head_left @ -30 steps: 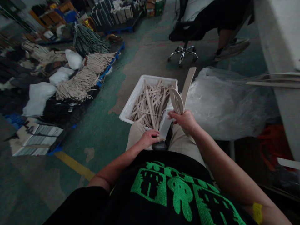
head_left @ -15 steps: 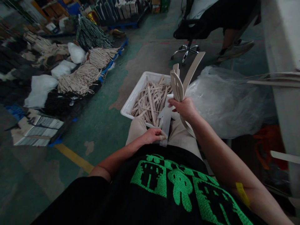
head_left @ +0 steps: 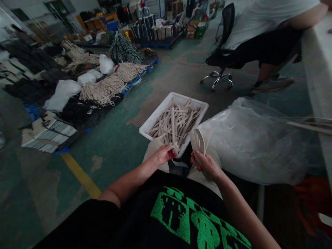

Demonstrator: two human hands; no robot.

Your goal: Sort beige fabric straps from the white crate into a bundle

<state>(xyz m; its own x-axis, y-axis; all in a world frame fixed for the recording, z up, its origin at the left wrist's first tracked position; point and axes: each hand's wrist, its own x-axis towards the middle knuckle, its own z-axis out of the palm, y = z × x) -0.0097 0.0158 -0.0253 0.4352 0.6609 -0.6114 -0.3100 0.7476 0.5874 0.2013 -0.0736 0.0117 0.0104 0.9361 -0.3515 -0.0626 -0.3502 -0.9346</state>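
Over my lap, my left hand is closed, its fingertips pinching a small pale crumpled scrap whose kind is unclear. It is at the near edge of a white plastic tub heaped with loose beige strips. My right hand wraps around a bundle of flat beige strips, some bent over in a loop, pointing up just right of the tub. A piece of translucent film shows between my hands, partly hidden.
A large clear plastic bag lies on the right. Ahead right, a person sits on a wheeled office chair beside a pale table. At left, pallets carry bundled beige cords, white bags and stacked flat pieces.
The view has tilted up. My right hand has lowered with its bundle, now clear of the tub's front. My left hand has moved up to the tub's near edge, off the long translucent strip.
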